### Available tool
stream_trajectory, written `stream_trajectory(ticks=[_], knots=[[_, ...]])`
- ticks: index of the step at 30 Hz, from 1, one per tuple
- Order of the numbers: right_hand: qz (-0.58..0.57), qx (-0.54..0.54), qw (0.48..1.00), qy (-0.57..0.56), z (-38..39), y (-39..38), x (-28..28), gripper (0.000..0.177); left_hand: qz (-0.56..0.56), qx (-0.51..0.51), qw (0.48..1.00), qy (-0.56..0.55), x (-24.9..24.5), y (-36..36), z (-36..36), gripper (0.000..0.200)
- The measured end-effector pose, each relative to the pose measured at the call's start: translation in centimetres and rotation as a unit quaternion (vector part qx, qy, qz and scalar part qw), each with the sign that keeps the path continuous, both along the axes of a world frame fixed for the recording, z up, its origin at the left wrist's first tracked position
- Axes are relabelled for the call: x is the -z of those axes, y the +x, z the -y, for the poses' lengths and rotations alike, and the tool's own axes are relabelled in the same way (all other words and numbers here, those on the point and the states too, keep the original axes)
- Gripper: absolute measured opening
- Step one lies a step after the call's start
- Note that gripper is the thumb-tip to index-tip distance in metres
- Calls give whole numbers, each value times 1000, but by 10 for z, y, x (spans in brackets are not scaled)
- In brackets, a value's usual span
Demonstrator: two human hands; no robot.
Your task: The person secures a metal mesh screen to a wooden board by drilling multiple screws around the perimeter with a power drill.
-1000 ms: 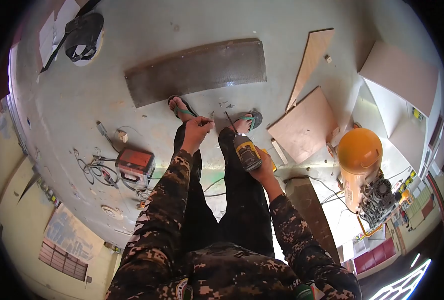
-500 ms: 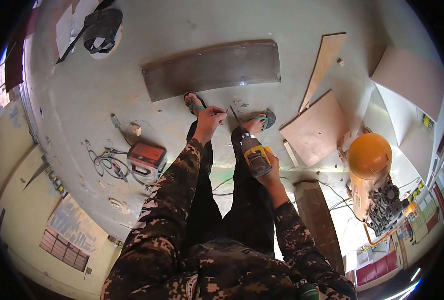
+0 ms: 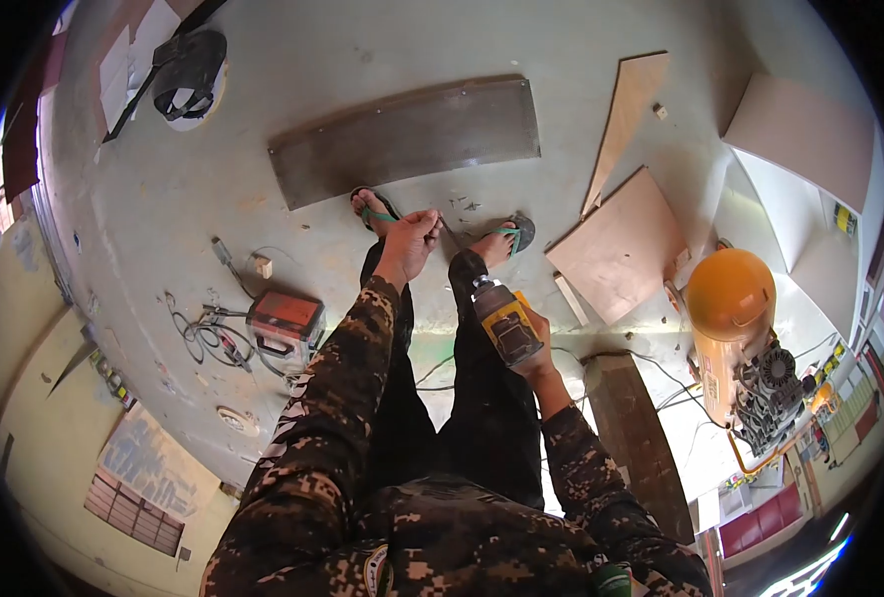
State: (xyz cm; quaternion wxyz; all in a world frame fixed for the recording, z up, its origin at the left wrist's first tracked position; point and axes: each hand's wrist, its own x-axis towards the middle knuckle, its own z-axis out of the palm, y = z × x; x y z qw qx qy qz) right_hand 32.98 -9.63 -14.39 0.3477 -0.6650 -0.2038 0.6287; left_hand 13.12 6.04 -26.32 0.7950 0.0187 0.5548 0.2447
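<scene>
My right hand [image 3: 535, 343] grips a yellow and black cordless drill [image 3: 507, 323], its long thin bit pointing up and left toward my fingers. My left hand [image 3: 411, 239] is closed in a pinch near the tip of the bit; what it holds is too small to make out. Beyond my sandalled feet a long dark metal sheet [image 3: 407, 139] lies on the floor, with small fasteners along its edges. Several small screws [image 3: 469, 205] are scattered between the sheet and my feet.
To the left are a red welding machine [image 3: 286, 320] with cables and, farther off, a black welding helmet [image 3: 191, 75]. Plywood pieces [image 3: 621, 244], an orange compressor [image 3: 730, 296] and a dark beam [image 3: 636, 438] are on the right. Cables run behind my legs.
The camera view has shifted slightly. My left fingers have closed together more near the bit, and the drill's body has tilted a little.
</scene>
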Motion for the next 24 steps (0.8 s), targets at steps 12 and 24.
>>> stream_trajectory(ticks=[12, 24], knots=[[107, -81, 988, 73, 19, 12, 3, 53, 176, -91, 978, -62, 9, 24, 4, 20], [145, -18, 985, 97, 44, 34, 9, 52, 59, 40, 997, -20, -4, 75, 0, 21]])
